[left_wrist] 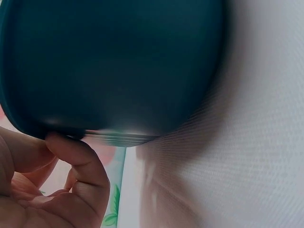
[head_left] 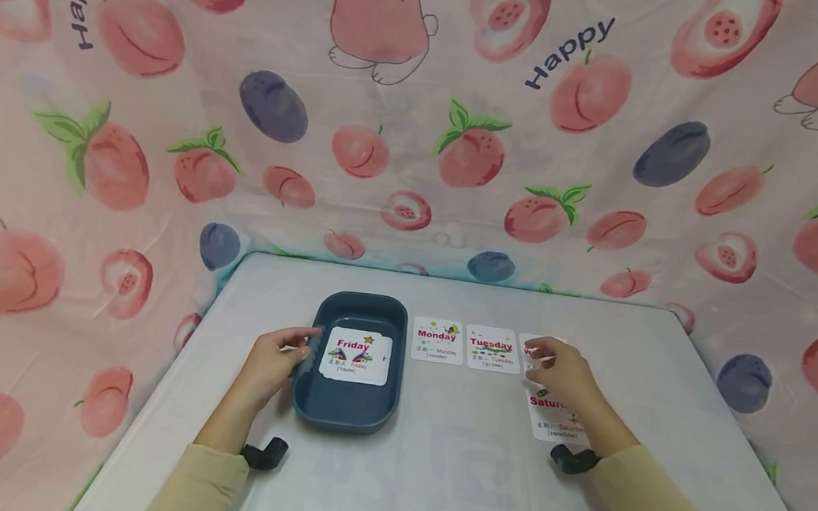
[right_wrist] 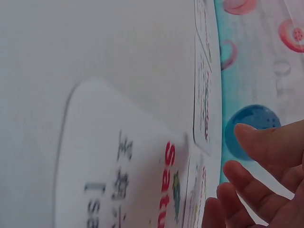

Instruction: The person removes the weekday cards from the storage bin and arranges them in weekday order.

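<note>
My left hand (head_left: 269, 360) is at the left side of the dark blue tray (head_left: 341, 409), its thumb and bent fingers pinching the rim. Inside the tray lies a small stack of cards with the Friday card (head_left: 355, 355) on top. Over on the right, my right hand (head_left: 563, 369) hovers with bent, parted fingers and nothing between them. Under it are a card starting with W (head_left: 530, 342), mostly covered, and the Saturday card (head_left: 543, 423), partly hidden by the hand. In the right wrist view the Saturday card (right_wrist: 118, 166) looms close.
The Monday card (head_left: 437, 341) and Tuesday card (head_left: 492, 349) lie in a row right of the tray. A white cloth covers the table (head_left: 458, 473). Behind it hangs a pink peach-print curtain (head_left: 426, 114). Black straps with mounts (head_left: 265, 453) sit at the wrists.
</note>
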### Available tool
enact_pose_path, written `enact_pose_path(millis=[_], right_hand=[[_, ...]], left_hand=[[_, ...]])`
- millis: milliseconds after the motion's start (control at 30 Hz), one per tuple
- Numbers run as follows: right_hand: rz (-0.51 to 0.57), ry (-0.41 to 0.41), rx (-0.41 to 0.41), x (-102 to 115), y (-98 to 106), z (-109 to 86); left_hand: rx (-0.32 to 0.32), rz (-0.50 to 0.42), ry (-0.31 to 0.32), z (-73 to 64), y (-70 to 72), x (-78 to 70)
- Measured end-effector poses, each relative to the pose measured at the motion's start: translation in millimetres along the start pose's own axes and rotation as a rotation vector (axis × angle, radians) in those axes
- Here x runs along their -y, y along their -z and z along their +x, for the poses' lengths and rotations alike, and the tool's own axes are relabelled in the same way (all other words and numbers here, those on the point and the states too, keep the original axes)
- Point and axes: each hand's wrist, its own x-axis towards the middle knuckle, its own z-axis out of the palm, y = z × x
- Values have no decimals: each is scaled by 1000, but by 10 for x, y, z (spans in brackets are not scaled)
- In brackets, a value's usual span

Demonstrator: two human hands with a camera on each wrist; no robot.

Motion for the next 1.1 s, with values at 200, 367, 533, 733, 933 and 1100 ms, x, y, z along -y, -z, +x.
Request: enact_pose_path(millis=[200, 367, 533, 733, 933, 1100], right_hand=[[33, 10, 24, 146, -91, 25], [58, 19, 45, 273, -194, 55], [97, 69, 67, 408, -356, 95], [140, 91, 91, 600, -545, 103], [187, 118, 95, 827, -695, 71], [218, 129, 84, 1061, -762, 68]], left_hand=[[6, -1, 2, 5, -13, 5], [2, 2, 8, 14, -24, 8], [-7, 13, -1, 21, -15, 11], [-1, 6, 1, 16, -13, 4], [-4, 2, 4, 13, -7, 17], [-8, 2, -2, 10, -1, 15]])
